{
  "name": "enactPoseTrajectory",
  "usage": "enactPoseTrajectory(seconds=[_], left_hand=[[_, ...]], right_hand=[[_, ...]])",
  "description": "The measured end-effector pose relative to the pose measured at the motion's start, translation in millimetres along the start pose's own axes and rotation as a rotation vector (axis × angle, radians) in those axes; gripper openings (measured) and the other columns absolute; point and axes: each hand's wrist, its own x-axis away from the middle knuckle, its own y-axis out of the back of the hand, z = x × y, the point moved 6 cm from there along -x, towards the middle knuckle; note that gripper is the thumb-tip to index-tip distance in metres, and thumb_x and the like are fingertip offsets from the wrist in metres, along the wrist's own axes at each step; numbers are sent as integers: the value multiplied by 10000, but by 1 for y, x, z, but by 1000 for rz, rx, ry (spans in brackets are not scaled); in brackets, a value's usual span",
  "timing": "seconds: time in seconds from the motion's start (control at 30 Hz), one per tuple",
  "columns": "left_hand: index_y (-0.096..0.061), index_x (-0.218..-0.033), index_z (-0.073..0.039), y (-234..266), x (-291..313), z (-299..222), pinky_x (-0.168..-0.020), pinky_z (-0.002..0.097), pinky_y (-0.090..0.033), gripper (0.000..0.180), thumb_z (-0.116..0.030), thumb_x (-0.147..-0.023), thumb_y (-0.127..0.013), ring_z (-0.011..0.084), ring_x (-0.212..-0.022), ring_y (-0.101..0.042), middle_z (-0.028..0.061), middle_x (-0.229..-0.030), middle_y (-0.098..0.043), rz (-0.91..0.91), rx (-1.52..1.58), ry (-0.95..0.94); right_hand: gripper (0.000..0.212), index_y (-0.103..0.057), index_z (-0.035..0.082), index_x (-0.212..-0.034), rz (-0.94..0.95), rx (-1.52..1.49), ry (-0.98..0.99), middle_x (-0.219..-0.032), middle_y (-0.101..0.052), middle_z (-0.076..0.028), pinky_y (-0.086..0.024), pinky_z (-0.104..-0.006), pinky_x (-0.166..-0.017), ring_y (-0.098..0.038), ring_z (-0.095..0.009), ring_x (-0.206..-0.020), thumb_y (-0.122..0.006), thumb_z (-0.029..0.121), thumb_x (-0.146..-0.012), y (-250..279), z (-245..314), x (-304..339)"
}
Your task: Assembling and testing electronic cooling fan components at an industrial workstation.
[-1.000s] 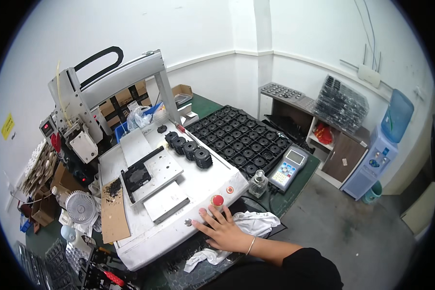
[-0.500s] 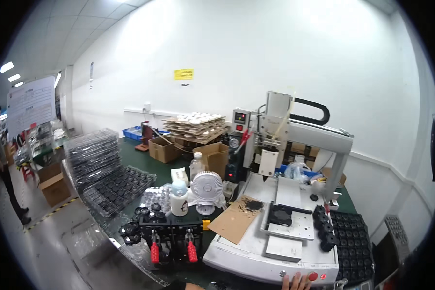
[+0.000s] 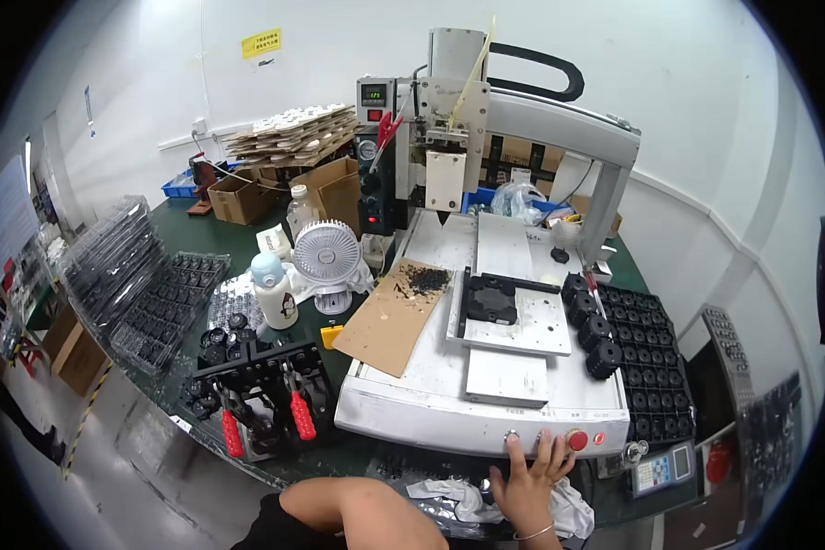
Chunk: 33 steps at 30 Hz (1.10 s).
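Observation:
My right hand (image 3: pixel 528 486), palm down with fingers spread, reaches up to the front panel of a white benchtop gantry machine (image 3: pixel 412 423). One fingertip rests at a small silver button (image 3: pixel 511 436); whether it is pressed in, I cannot tell. Another finger lies beside the red knob (image 3: pixel 577 440). A black square part (image 3: pixel 491 300) sits in the fixture plate (image 3: pixel 543 332) on the machine bed. My left arm (image 3: pixel 367 510) is bent across the lower edge, and its hand is out of the picture. White cloth (image 3: pixel 570 510) lies under and beside my right wrist.
Left of the machine stands a clamp jig (image 3: pixel 261 385) with red handles, then a fan (image 3: pixel 327 255) and a bottle (image 3: pixel 273 298). Cardboard (image 3: pixel 380 330) with black bits lies on the machine bed. Trays of black parts (image 3: pixel 649 353) and a keypad controller (image 3: pixel 664 469) are at right.
The view has tipped down and turned right, so the machine looks higher and nearer. More of my right hand and my left arm show. My right hand stays at the panel.

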Motion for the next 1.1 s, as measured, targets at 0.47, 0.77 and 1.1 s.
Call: enactPoseTrajectory(seconds=[0.47,0.77,1.1], left_hand=[[-466,-1283,25,180,207,36,-937,457,-440,844,-509,-686,-731,382,-1109,-548,224,-1185,-564,-922,-1137,2169],[-292,-1369,67,171,259,50,-992,478,-401,1083,-530,-597,-761,400,-1174,-492,267,-1262,-496,-1195,-833,2089],[-288,-1368,91,175,231,39,-953,458,-442,1042,-513,-652,-744,416,-1157,-505,294,-1247,-496,-1325,-1274,1893]], right_hand=[[649,-483,167,-1275,-68,8,1,-1429,-247,-245,-108,-692,-1044,-176,-492,-1329,-746,269,-691,1,10,3],[462,-595,27,-1114,-250,-76,-5,-1204,-499,-221,-342,-477,-995,-451,-402,-1142,-722,153,-689,108,-43,-96],[479,-573,5,-1118,264,-33,-382,-970,-642,-217,-481,-411,-838,-615,-371,-946,-724,205,-711,60,-150,-183]])
